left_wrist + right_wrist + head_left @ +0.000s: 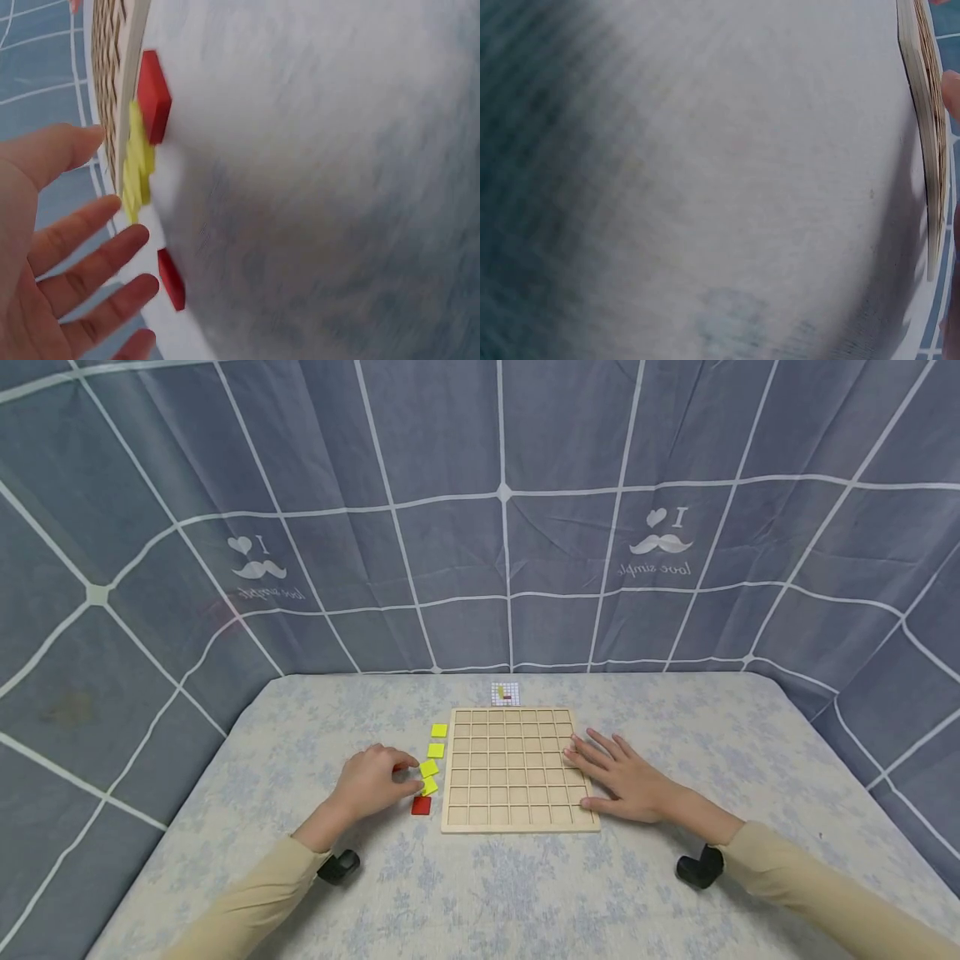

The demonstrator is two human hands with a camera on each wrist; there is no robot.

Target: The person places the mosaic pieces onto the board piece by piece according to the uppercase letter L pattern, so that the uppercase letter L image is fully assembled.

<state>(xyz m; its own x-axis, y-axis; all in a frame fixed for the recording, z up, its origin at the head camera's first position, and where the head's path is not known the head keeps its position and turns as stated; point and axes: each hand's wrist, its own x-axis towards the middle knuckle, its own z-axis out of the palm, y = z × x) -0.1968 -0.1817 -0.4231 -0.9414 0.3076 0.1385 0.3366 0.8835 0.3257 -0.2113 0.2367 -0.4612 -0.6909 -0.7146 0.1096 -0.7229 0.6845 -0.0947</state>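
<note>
My left hand (pixel 375 783) is just left of the tiles. Its thumb and fingers stand apart with nothing gripped, their tips right by two yellow tiles (pixel 428 768) that lie askew against each other. Two more yellow tiles (pixel 438 730) lie farther up the same column, and a red tile (pixel 422 806) sits at its near end. A second red tile (pixel 171 279) shows beside the fingers in the left wrist view, hidden by the hand from above. My right hand (pixel 626 782) is spread flat, its fingertips over the right edge of the wooden grid board (pixel 521 768).
A small printed card (pixel 505 694) with a coloured grid pattern lies behind the board. Everything sits on a table with a pale floral cloth (pixel 517 893). A blue-grey curtain (pixel 465 552) with white lines encloses the table's back and sides.
</note>
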